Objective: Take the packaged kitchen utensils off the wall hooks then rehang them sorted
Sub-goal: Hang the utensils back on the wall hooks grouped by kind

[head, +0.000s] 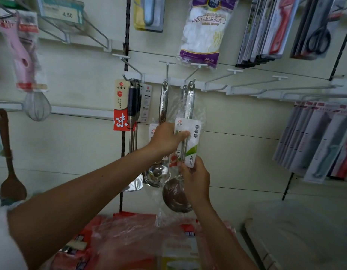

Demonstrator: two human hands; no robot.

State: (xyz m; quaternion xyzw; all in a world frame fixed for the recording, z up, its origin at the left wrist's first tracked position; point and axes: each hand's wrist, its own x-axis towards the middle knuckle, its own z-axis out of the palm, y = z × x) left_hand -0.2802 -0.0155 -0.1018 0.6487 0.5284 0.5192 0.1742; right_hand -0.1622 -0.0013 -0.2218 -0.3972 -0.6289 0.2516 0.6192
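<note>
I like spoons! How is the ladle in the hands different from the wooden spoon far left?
The ladle is shiny metal; the wooden spoon is brown. The ladle sits in clear plastic, held by the left hand and right hand; nothing touches the wooden spoon. Both hang handle up.

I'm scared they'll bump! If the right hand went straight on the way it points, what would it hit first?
Probably the left hand, gripping the same plastic-wrapped steel ladle with white card just above the right hand; depth unclear.

White hook rail (155, 77) on wall panel, steel ladle (163, 102) hanging, carded spatulas (132, 106) left of ladle, bagged ladles (189, 102) right.
</note>
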